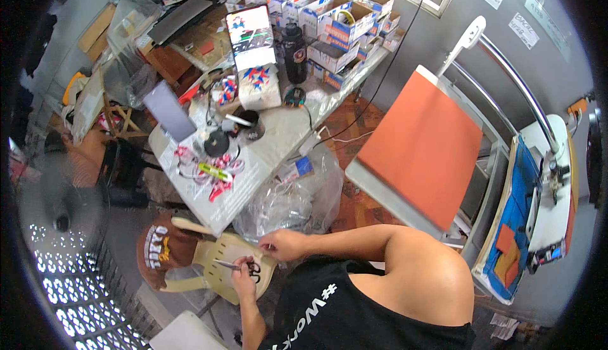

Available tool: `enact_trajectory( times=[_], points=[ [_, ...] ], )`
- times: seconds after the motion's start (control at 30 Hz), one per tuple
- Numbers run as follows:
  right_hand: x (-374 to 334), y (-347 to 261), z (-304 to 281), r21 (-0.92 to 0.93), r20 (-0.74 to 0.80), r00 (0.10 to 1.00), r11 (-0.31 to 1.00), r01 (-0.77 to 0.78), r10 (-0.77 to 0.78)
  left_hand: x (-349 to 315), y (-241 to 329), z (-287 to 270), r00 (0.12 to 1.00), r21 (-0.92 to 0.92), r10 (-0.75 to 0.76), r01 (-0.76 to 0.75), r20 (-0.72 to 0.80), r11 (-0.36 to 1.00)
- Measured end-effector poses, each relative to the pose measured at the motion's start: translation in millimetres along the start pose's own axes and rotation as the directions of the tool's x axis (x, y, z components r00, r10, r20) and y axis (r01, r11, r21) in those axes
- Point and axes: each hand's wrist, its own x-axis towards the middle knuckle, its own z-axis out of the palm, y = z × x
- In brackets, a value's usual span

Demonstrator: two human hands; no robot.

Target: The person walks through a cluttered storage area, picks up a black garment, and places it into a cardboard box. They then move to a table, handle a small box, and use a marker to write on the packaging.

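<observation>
L hand (242, 278): pinching slim metal tool (225, 264) over chair (220, 281) | R hand (285, 245): fingers curled near chair's right edge, can't tell hold

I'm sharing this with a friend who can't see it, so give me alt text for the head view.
The left hand holds a thin, pointed silver tool over a cream plastic chair, with the right hand nearby. A brown cap is at the chair's left; beyond stands a cluttered table.
</observation>
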Motion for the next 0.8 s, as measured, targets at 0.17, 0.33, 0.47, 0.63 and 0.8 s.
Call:
enact_trajectory(
  times=[0.17,0.33,0.47,0.63,0.8],
  points=[
    [40,40,-178,-0.142,-0.367,0.930,0.989,-0.044,-0.011,40,7,8,0.976,0.538,-0.216,0.175,0.014,0.825],
    [54,31,-335,-0.157,-0.713,0.695,0.987,-0.037,-0.088,13,-121,-36,0.794,0.420,-0.608,0.548,0.011,0.724],
    [34,20,-444,-0.392,-0.846,0.426,0.916,-0.087,-0.321,4,-123,-30,0.759,0.416,-0.651,0.592,-0.001,0.690],
    [30,10,-576,-0.596,-0.795,0.400,0.709,-0.378,-0.455,18,-112,-20,0.795,0.406,-0.606,0.557,-0.010,0.725],
    [77,32,-655,-0.653,-0.692,0.704,0.276,-0.705,0.159,41,-95,-6,0.888,0.301,-0.460,0.447,-0.031,0.842]
  ],
)
